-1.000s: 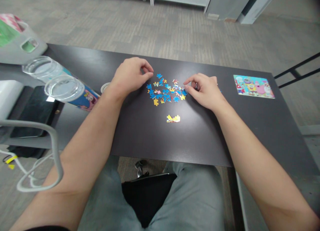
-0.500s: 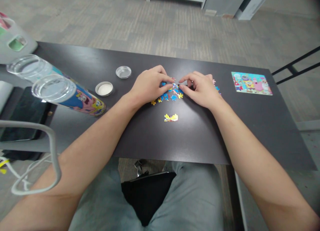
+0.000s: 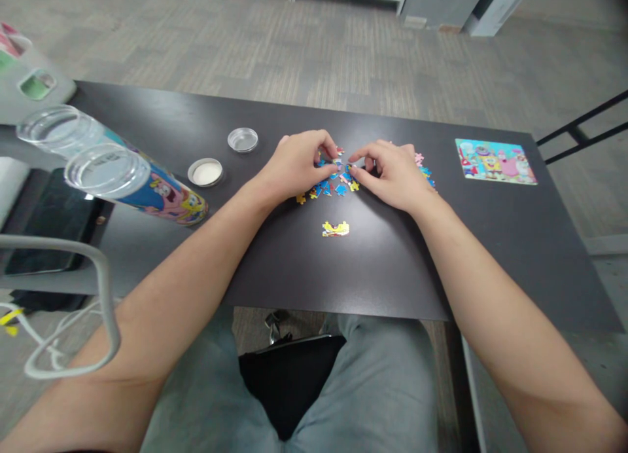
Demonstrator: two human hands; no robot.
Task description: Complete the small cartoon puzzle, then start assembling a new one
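Dark table (image 3: 383,263): left hand (image 3: 297,167), right hand (image 3: 394,176) curled narrow at puzzle pieces (image 3: 340,190), hold I can't tell; yellow strip (image 3: 335,230) at their six o'clock. Sorting, likely; next move needs fine pinch.

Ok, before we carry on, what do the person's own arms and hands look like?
The left hand and right hand are bare, with no gloves. The forearms are uncovered too: no sleeve reaches them, and no watch or bracelet shows at either wrist.
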